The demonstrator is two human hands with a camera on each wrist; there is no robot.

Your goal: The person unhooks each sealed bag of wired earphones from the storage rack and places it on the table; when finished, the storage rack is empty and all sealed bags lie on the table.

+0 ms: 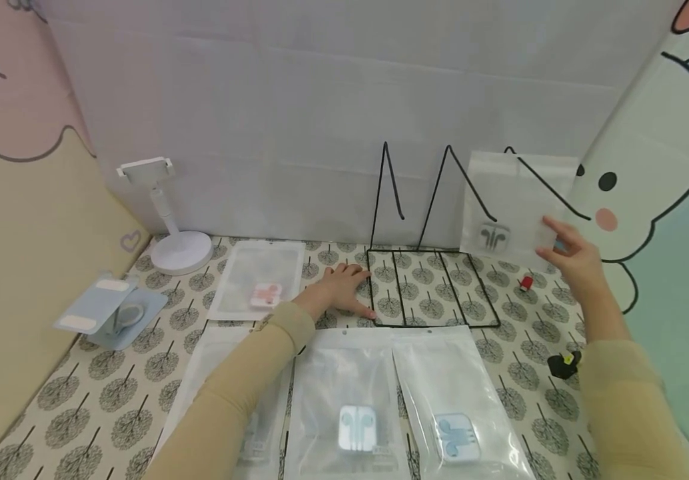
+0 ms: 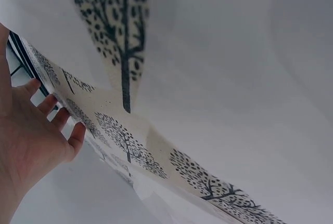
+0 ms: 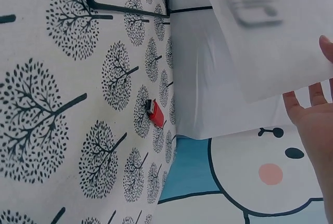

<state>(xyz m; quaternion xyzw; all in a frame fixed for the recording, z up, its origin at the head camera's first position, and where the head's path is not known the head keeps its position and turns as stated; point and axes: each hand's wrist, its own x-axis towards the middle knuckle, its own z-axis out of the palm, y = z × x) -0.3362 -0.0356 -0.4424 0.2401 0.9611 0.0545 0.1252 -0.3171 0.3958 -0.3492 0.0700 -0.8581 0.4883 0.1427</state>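
A black wire rack (image 1: 434, 325) with three raised hooks stands on the cloth. From its right hook hangs a frosted zip bag (image 1: 515, 193), a case of earphones (image 1: 494, 237) at its lower left. My right hand (image 1: 578, 257) pinches the bag's right edge. In the right wrist view, one digit lies before the bag (image 3: 270, 68) and other fingertips (image 3: 292, 102) meet its edge, partly hidden behind. My left hand (image 1: 344, 291) rests with spread fingers at the left side of the rack's base, thumb by the front corner. The left wrist view shows its fingers (image 2: 61, 119) loosely bent.
Clear bags holding earphone cases (image 1: 357, 428) (image 1: 456, 437) lie in front, one partly under my left forearm. Another bag (image 1: 260, 273) with a pink case lies behind it. White phone stand (image 1: 181, 252), blue-grey stand (image 1: 116, 310), red item (image 1: 526, 283) and black item (image 1: 563, 365) are around.
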